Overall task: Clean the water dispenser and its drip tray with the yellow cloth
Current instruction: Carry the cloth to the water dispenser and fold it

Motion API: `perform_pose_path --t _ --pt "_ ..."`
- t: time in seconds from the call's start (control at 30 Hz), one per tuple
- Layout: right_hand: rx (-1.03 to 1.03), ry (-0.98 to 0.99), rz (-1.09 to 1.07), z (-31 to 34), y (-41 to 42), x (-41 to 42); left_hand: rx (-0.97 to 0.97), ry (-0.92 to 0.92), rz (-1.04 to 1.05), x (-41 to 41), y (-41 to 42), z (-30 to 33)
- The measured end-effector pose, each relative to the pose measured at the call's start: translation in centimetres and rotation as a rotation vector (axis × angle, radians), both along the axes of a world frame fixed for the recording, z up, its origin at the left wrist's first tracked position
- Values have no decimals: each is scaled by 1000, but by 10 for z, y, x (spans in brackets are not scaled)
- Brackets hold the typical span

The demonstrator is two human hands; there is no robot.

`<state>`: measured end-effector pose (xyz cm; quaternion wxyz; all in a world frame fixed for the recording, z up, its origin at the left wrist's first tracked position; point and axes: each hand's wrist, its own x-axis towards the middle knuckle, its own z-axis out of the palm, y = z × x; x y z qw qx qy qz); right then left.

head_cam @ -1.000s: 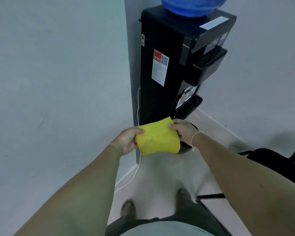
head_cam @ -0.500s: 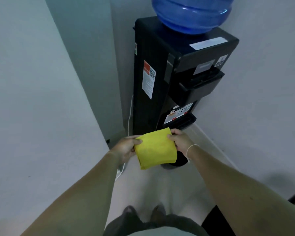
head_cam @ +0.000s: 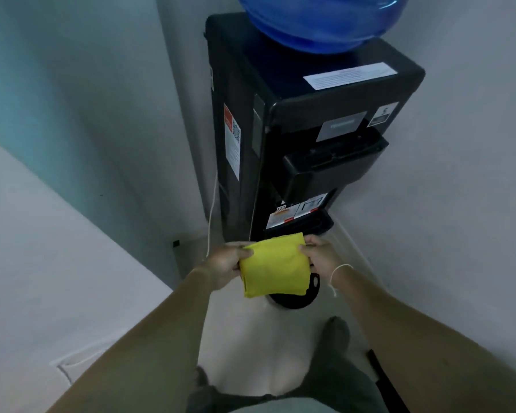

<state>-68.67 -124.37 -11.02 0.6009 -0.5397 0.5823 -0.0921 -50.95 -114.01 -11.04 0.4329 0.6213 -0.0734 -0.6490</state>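
A tall black water dispenser [head_cam: 283,93] stands in a room corner with a blue bottle [head_cam: 319,19] on top. Its tap recess [head_cam: 328,162] faces right of centre, and the black drip tray [head_cam: 313,226] juts out low on the front. I hold a folded yellow cloth [head_cam: 273,265] in front of the dispenser's lower part, just below the drip tray. My left hand [head_cam: 225,263] grips the cloth's left edge and my right hand [head_cam: 322,257] grips its right edge. A black rounded foot [head_cam: 298,299] shows under the cloth.
Grey walls close in on the left [head_cam: 72,114] and right [head_cam: 474,174]. A white cable [head_cam: 212,210] hangs down the dispenser's left side to the floor. My feet stand on the pale floor [head_cam: 251,338], and a dark object lies at the lower right edge [head_cam: 382,380].
The view has moved closer to the dispenser and turned toward its front. Both hands kept hold of the cloth and carried it nearer the drip tray.
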Motion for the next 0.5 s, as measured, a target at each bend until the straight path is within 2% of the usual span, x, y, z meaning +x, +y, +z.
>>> perform_pose_path --t 0.27,0.4,0.5 --pt "16 18 312 -27 -118 -65 48 38 265 -99 -73 -25" --pt "40 15 394 -40 -153 -75 32 33 348 -125 -92 -35" --pt "34 -58 428 -58 -165 -70 15 3 399 -128 -97 -50"
